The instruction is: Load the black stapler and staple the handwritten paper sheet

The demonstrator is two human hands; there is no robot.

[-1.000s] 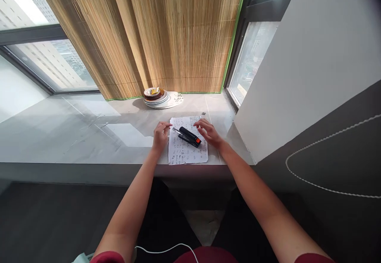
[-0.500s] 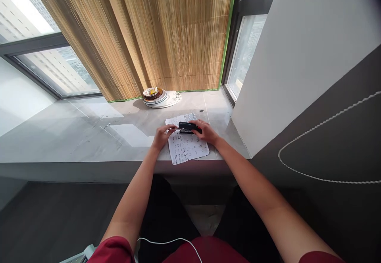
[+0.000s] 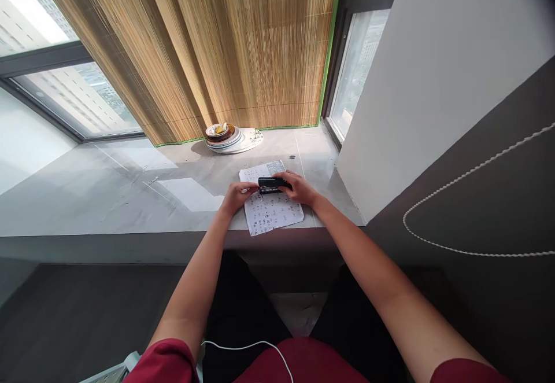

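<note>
A black stapler (image 3: 269, 183) lies crosswise above a sheet of handwritten paper (image 3: 272, 216), its upper arm raised a little from its base. My right hand (image 3: 298, 188) is wrapped round the stapler's right end. At the left end, the fingers of my left hand (image 3: 237, 195) are pinched together against the stapler's front. Whatever small part sits between those fingertips is too small to make out. The middle of the paper is partly covered by the stapler and my hands.
A stack of plates (image 3: 223, 137) stands at the back of the grey ledge (image 3: 130, 209), before a bamboo blind (image 3: 243, 47). Small dark bits (image 3: 292, 157) lie behind the paper. A white wall (image 3: 416, 94) rises at right, with a hanging beaded cord (image 3: 433, 245).
The metal strip that stuck out of the stapler's left end has slid in, and my left fingers now sit close against that end. The view has shifted slightly.
</note>
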